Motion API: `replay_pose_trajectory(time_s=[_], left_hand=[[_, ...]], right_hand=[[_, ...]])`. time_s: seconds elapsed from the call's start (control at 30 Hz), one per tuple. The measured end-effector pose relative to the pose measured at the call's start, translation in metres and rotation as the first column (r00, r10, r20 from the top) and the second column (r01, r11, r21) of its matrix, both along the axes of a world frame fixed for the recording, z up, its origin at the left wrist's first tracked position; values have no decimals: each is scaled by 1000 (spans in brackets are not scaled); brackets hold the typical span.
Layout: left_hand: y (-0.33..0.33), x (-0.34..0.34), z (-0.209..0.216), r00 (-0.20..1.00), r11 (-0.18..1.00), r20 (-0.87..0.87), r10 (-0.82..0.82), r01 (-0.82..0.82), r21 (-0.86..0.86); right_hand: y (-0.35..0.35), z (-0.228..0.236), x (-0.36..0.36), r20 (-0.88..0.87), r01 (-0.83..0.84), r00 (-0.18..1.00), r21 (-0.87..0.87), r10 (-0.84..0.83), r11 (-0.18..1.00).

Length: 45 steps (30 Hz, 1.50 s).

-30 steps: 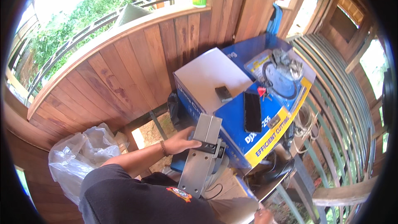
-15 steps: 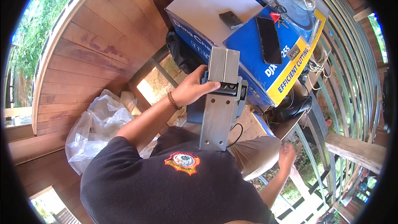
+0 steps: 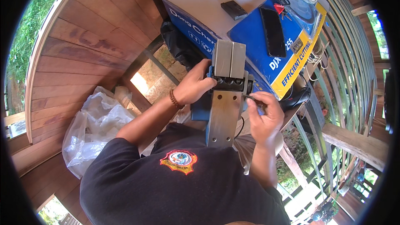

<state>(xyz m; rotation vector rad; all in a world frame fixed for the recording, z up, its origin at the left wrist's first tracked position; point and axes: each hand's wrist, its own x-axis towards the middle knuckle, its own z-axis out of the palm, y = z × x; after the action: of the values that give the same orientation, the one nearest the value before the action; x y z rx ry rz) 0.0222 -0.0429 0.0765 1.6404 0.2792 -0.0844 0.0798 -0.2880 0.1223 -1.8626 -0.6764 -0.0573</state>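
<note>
An electric hand planer stands upside down before my chest, its metal sole facing up and the dark cutter drum showing in the gap. My left hand is closed round the planer's left side, thumb beside the drum. My right hand is at the planer's right side, level with the drum. Its thumb and forefinger are pinched together, and a thin dark bit shows at their tips, too small to name. A black cord loops below that hand.
A blue, white and yellow box stands ahead, carrying a phone, a small dark block, keys and a packaged saw blade. Clear plastic sheeting lies at left on the wooden floor. Metal bars run along the right.
My right hand has come up from beside my knee to the planer's right side. The left hand keeps its hold on the planer.
</note>
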Motion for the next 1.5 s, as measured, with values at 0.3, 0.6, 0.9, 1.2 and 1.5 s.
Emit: replay_pose_trajectory(time_s=[0.3, 0.6, 0.9, 1.2, 1.5], left_hand=[[2, 1, -10, 1000, 1000, 6, -8, 8, 9], [5, 0, -19, 994, 1000, 110, 21, -21, -3], [7, 0, -19, 995, 1000, 95, 20, -19, -3], [4, 0, -22, 994, 999, 102, 35, -36, 13], [5, 0, -19, 994, 999, 110, 12, -18, 50]], right_hand=[[39, 2, 8, 250, -175, 935, -287, 250, 942], [43, -7, 2, 320, -137, 916, -318, 242, 938], [44, -11, 0, 352, -133, 904, -310, 243, 942], [43, -10, 0, 369, -138, 895, -306, 251, 942], [60, 6, -4, 218, -74, 966, -291, 142, 954]])
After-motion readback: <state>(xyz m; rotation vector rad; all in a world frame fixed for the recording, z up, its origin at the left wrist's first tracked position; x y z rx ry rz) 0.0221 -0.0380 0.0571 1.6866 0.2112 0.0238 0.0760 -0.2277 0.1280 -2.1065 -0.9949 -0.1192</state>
